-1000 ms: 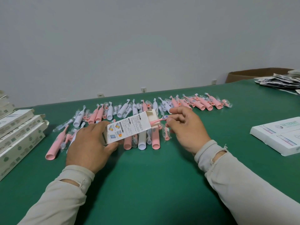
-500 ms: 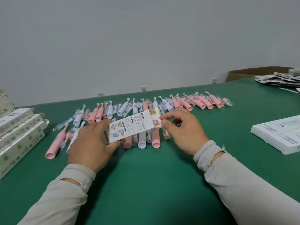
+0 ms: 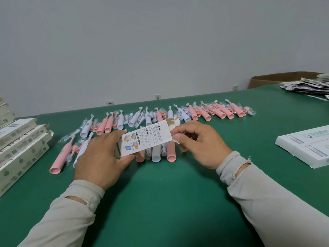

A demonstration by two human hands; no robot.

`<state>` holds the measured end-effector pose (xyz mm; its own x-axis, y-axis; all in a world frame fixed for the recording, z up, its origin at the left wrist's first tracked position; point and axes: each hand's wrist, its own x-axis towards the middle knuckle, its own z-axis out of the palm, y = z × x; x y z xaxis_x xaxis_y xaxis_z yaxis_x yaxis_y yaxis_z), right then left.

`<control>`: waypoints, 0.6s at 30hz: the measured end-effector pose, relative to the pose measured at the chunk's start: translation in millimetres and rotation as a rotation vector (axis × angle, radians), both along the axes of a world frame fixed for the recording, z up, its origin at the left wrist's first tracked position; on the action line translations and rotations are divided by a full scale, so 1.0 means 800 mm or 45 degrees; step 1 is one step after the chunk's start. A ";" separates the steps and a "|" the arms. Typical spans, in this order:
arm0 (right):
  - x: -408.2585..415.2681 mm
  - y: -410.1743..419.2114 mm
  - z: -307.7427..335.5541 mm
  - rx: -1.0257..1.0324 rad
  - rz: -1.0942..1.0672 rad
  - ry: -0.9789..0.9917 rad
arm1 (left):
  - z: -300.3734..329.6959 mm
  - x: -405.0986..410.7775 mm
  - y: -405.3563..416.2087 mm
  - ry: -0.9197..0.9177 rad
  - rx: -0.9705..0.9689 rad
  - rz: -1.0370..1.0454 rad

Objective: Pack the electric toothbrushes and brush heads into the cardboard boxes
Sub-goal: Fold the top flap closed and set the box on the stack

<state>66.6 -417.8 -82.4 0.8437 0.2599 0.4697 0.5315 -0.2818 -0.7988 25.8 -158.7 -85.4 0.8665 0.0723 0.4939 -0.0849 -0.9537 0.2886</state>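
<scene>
My left hand (image 3: pixel 99 157) grips the lower end of a small white cardboard box (image 3: pixel 147 138) printed with text and pictures, held above the green table (image 3: pixel 160 202). My right hand (image 3: pixel 199 143) pinches the box's open upper end, thumb and forefinger on its flaps (image 3: pixel 173 123). What lies inside the box is hidden. Behind the box, several pink and white electric toothbrushes (image 3: pixel 194 112) and bagged brush heads lie in a loose row. A pink handle (image 3: pixel 171 152) and a white handle (image 3: pixel 156 154) lie just under the box.
Stacked white boxes (image 3: pixel 19 145) sit at the left edge. Flat white cartons (image 3: pixel 306 145) lie at the right. A pile of leaflets (image 3: pixel 308 85) and a brown cardboard carton (image 3: pixel 277 79) are at the far right back.
A second ago my right hand was pushing a pink brush head into the open end. That brush head is now out of sight and my right hand has moved onto the flaps.
</scene>
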 end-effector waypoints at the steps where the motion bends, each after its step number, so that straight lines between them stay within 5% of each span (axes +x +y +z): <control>1: 0.000 -0.002 0.001 -0.013 0.004 -0.003 | 0.001 -0.001 -0.001 -0.008 0.003 -0.006; 18: -0.003 -0.010 0.008 -0.235 0.013 -0.029 | 0.002 -0.002 -0.001 -0.050 0.058 0.015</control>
